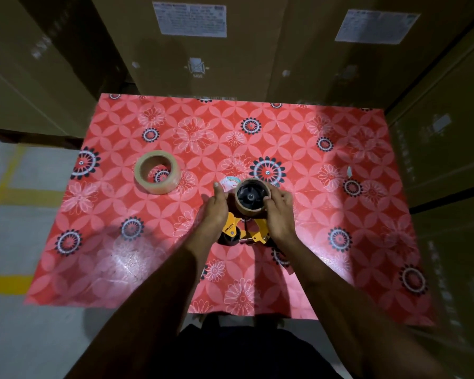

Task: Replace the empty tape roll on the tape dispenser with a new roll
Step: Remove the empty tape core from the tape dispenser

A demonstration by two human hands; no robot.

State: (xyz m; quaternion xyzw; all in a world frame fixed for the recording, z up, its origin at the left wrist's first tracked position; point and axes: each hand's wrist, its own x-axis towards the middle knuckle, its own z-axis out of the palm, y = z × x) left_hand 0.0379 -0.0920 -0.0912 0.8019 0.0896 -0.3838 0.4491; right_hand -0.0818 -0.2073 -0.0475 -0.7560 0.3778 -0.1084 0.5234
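Yellow metal marks the tape dispenser [245,231] lying mid-table on the red floral cloth [340,214], its long axis running from the person toward the far edge, spool end away. The left hand [215,206] rests against the empty cardboard core [253,197] with fingers nearly straight; the right hand [281,212] curls around the core's other side. A full tape roll [157,172] lies flat well to the left.
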